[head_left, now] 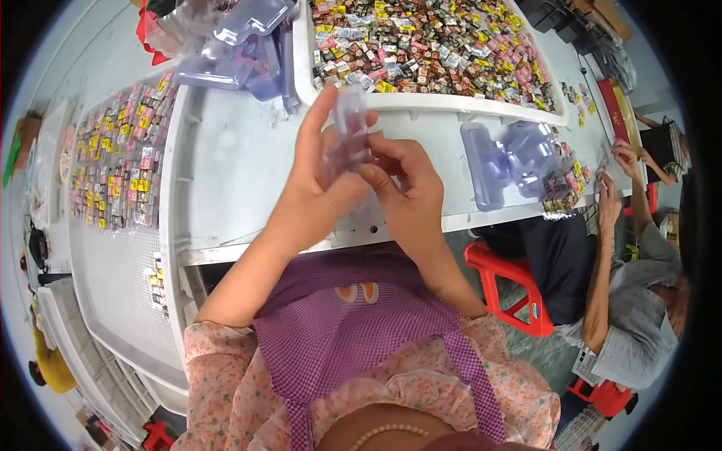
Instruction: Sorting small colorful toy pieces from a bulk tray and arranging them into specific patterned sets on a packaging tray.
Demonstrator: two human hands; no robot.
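Observation:
A clear plastic blister shell point(350, 124) is held upright above the white table point(233, 158), in front of my chest. My left hand point(312, 177) grips it from the left, with the fingers behind it and the thumb across its lower part. At its right edge, my right hand point(410, 177) is closed, thumb and curled fingers pinching the plastic. The shell is see-through and slightly blurred, so I cannot tell whether anything lies inside.
A white bin point(451, 104) heaped with small colourful boxes stands at the back. Clear shells point(248, 64) pile up at far left, with more shells point(489, 161) at right. A tray point(120, 263) of packed boxes is left; a co-worker point(632, 301) sits right, by a red stool point(519, 301).

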